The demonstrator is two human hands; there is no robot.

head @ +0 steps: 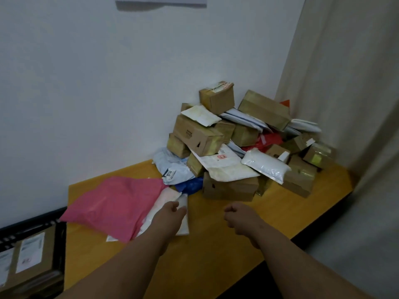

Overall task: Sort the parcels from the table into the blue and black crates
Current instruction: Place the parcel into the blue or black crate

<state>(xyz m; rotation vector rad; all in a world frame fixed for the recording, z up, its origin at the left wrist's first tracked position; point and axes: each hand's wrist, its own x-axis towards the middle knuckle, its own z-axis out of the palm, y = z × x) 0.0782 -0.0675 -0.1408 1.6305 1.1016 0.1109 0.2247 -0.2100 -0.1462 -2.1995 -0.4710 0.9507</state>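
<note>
Head view: yellow table (216, 244); heaped parcels (237, 145) well beyond both sets of fingers; black crate (60, 244) far left. Left hand (172, 209) pinching white mailer (183, 202), beside pink mailer (114, 203); right hand (234, 214) curled, empty.

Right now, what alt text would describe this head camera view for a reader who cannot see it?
A person's left hand pinches a white mailer beside a pink mailer on a yellow table, while the right hand hovers curled and empty. Cardboard boxes and mailers are heaped in the corner; a black crate at left holds a box.
</note>
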